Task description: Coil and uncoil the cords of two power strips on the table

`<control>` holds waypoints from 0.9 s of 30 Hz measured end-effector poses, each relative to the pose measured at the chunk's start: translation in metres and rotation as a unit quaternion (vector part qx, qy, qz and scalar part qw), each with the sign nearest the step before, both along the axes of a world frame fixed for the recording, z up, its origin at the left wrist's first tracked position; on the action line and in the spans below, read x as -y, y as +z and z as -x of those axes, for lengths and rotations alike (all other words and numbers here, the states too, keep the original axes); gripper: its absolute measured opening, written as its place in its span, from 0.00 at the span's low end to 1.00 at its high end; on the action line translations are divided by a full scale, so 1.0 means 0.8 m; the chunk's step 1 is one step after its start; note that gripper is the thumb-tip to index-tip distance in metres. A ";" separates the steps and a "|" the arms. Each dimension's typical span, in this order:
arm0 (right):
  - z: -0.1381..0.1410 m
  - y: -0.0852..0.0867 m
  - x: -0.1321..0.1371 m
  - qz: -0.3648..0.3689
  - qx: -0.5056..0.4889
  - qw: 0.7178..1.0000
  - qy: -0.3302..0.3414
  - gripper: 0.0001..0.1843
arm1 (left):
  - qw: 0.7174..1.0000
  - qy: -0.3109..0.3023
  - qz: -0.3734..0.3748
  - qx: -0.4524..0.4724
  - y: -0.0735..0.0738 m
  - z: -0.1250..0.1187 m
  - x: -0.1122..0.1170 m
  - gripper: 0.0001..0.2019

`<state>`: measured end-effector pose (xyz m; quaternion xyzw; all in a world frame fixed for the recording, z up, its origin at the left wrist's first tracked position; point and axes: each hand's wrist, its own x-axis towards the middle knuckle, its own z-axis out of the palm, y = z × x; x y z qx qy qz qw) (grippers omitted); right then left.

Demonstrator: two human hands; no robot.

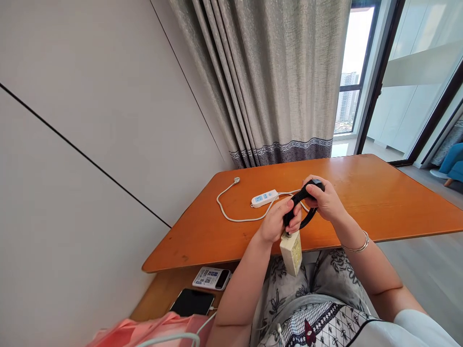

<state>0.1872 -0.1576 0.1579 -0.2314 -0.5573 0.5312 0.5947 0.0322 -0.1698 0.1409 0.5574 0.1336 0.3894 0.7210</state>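
My left hand (277, 222) is closed round a thick black cable (297, 200) just above a cream power strip (291, 252) that hangs from it over my lap. My right hand (325, 198) is closed on the cable's other end, at a black plug by my fingertips. The cable loops between both hands above the front edge of the orange wooden table (379, 193). A silver bangle (358, 248) sits on my right wrist.
A white power strip (265, 198) with a white cord and plug (236, 180) lies on the table's far left. A lower shelf holds a dark phone (192, 302) and a white device (211, 278). Pink cloth (144, 332) lies at the bottom left. Grey curtain (267, 82) behind.
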 end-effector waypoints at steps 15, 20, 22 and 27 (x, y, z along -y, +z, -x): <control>-0.002 -0.001 -0.003 -0.060 0.051 0.996 -0.052 0.32 | 0.997 0.058 0.027 -0.034 0.028 -0.004 0.009 0.29; -0.001 -0.071 -0.021 0.026 0.003 1.000 0.010 0.39 | 0.990 0.116 0.049 0.067 0.040 0.004 0.009 0.29; 0.000 -0.111 -0.025 0.065 0.058 0.996 0.019 0.34 | 0.980 0.155 0.066 0.108 0.047 0.007 0.009 0.27; 0.003 -0.178 -0.022 -0.085 0.318 0.943 -0.044 0.31 | 0.946 0.236 0.129 0.182 0.060 0.007 0.009 0.25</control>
